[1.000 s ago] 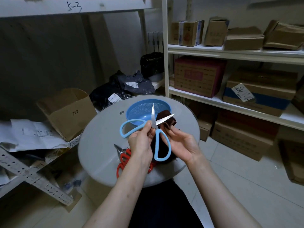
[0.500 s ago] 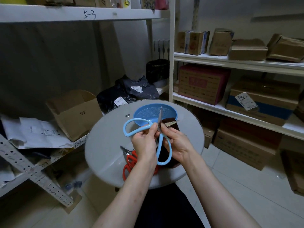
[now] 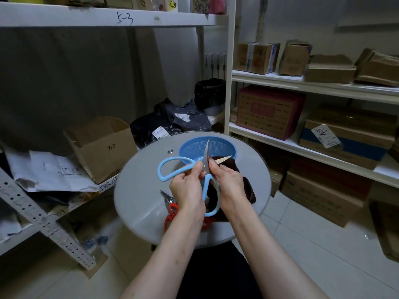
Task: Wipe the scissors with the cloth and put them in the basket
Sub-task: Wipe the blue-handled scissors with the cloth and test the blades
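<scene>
Our left hand [image 3: 187, 190] grips the scissors [image 3: 206, 162], held open above the surface [image 3: 140, 190] near the basket [image 3: 220, 147]; our right hand [image 3: 228, 182] pinches the cloth [image 3: 248, 188] against one blade. A slip along that bare edge could cut us.

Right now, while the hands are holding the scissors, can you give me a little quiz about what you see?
1. True or false: the blue scissors already lie inside the blue basket.
2. Pick one: what lies on the round table beneath the left hand? A) red scissors B) a spoon C) a cup
3. Fill in: the blades of the blue scissors stand ____.

Key
1. False. The left hand and the right hand hold them up in front of the basket.
2. A.
3. Open.
</scene>
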